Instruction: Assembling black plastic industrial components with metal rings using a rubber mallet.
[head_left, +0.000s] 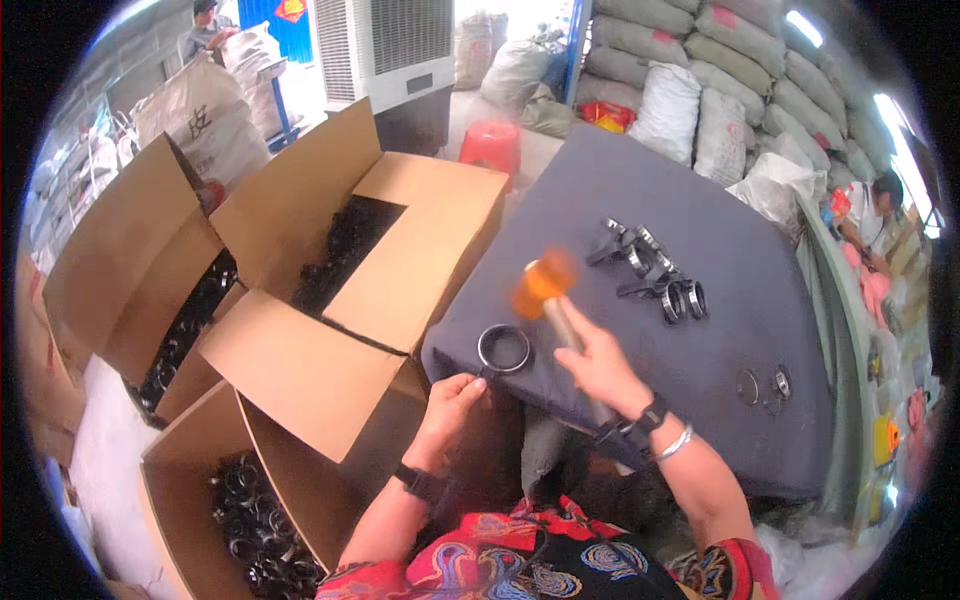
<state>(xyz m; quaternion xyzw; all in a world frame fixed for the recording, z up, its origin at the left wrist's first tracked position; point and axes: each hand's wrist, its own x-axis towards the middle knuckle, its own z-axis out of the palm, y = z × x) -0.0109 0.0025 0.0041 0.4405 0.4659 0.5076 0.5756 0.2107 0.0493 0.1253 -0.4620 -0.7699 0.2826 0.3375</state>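
Observation:
My right hand (605,370) is closed round the pale handle of a mallet (543,283), whose orange head is blurred above the dark table cover. Pinched between the fingertips of my left hand (455,405) is the short tab of a black ring (503,328) with a silver rim. That ring rests on the table's near left corner, with the mallet head above and to its right, apart from it. Farther back lies a cluster of several similar black rings (655,268) with tabs. A thin loose ring (748,387) and a smaller ring piece (782,382) lie at the right.
Left of the table (700,220), open cardboard boxes (410,285) hold many black parts (265,530). Beyond stand a red stool (490,146), an air cooler (385,45) and stacked sacks (740,55). Another person (880,215) sits at far right; one more (205,30) is at far left.

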